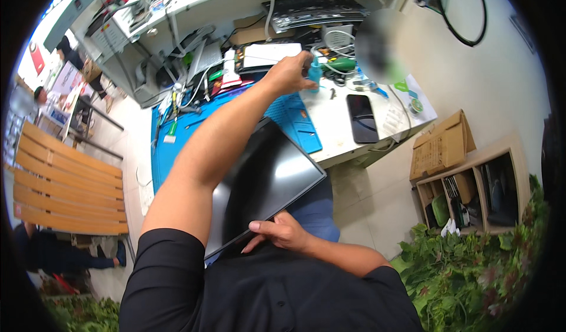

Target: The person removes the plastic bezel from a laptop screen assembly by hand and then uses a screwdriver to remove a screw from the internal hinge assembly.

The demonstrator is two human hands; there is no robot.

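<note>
Bottle [314, 73] grab in progress: left hand [289, 74] is at a small teal bottle standing on the surface [336, 117], fingers [308, 84] curled at its left side; whether they're clamped I can't tell. To do it well: close low on the body, lift straight up, watch the cables just beyond the fingertips and the phone [362, 118] lying nearer, to their right. Left arm fully stretched forward. Right hand [277, 230] is tucked at the belly, fingers together and flat, pinning the dark panel's [265, 185] near edge.
</note>
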